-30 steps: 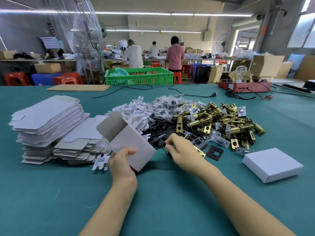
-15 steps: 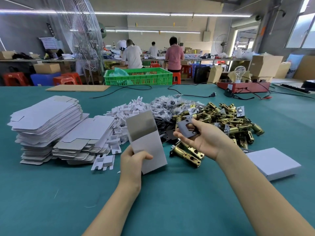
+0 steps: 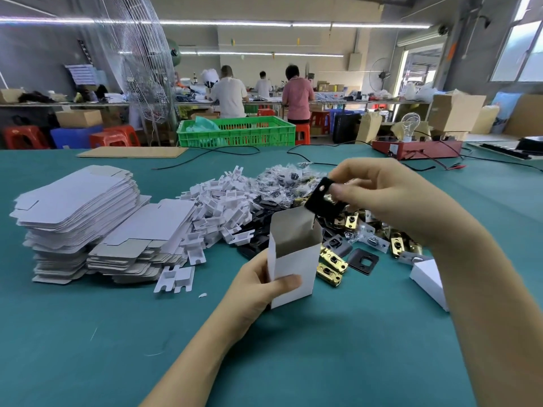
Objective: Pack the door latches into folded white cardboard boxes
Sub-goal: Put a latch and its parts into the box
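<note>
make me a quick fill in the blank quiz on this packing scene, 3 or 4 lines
1. The left hand holds an open white ____ upright.
2. The right hand pinches a flat black ____ just above the opening.
3. The tabletop is covered in ____ cloth.
4. The stack of flat cardboard blanks lies to the ____ of the held carton.

Missing words: box; plate; green; left
</note>
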`<state>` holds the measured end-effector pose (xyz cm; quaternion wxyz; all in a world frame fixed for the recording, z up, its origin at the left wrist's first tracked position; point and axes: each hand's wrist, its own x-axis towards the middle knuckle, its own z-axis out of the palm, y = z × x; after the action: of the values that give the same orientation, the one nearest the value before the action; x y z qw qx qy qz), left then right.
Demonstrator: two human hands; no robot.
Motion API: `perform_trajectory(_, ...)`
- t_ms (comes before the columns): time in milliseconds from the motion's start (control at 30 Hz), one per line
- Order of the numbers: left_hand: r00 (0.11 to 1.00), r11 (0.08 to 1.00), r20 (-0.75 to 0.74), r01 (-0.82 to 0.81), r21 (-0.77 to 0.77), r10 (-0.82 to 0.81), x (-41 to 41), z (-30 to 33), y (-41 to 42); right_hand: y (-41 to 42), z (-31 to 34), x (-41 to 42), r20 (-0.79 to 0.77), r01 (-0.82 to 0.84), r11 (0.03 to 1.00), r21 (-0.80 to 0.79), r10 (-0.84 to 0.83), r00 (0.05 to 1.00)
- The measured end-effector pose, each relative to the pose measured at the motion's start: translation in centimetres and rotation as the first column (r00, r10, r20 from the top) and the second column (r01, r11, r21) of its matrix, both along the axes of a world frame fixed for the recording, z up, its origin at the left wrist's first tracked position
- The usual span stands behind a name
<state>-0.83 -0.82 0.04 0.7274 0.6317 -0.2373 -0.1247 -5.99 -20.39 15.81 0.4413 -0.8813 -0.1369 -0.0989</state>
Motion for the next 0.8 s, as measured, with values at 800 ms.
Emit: perform_trajectory(800,0.998,0.998,-0.04,-0.054,0.023,0.054,-0.3,0.4,-0.1,4.7,-3.5,2.5,0.187,0.129,0.625,-0.77,0.029,0.982)
